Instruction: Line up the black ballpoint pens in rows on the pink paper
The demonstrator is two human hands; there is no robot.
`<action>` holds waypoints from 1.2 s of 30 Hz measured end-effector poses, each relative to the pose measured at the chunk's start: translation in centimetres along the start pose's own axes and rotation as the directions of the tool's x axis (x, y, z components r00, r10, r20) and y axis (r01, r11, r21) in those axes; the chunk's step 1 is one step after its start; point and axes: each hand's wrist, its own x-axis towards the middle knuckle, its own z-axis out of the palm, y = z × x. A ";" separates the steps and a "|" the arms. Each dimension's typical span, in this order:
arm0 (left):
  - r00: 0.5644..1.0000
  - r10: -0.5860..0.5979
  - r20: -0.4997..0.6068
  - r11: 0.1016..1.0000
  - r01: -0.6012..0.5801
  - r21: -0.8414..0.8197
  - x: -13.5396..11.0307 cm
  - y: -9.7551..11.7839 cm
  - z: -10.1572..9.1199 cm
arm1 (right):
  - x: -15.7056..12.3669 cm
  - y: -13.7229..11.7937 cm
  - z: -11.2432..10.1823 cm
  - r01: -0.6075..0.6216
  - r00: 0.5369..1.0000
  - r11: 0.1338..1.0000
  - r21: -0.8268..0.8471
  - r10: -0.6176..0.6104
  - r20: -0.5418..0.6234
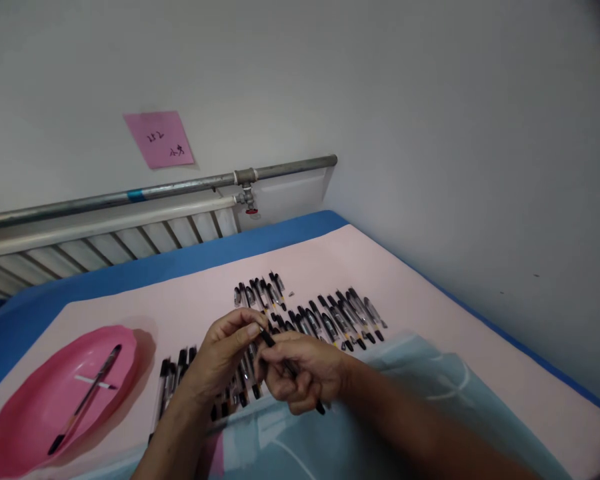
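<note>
Between my two hands is a black pen, slanting down to the right. My right hand is closed around its barrel, and the lower tip pokes out below the fingers. At the upper end, the thumb and fingers of my left hand pinch the pen. What the fingertips cover there is hidden. Rows of similar black-capped pens lie behind and beside my hands. A smaller group of pens is farther back, and others are partly hidden behind my left forearm.
A pink scalloped dish at left holds a pen and a thin white refill-like stick. Pale pink sheeting covers the blue surface. Light blue fabric lies at the front. A radiator and wall stand behind.
</note>
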 end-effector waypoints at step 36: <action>0.948 -0.100 -0.303 0.985 0.051 -0.166 0.5 1.0 -2.3 | 0.5 0.7 -1.3 -0.027 0.754 0.847 -0.531 -0.331 -0.567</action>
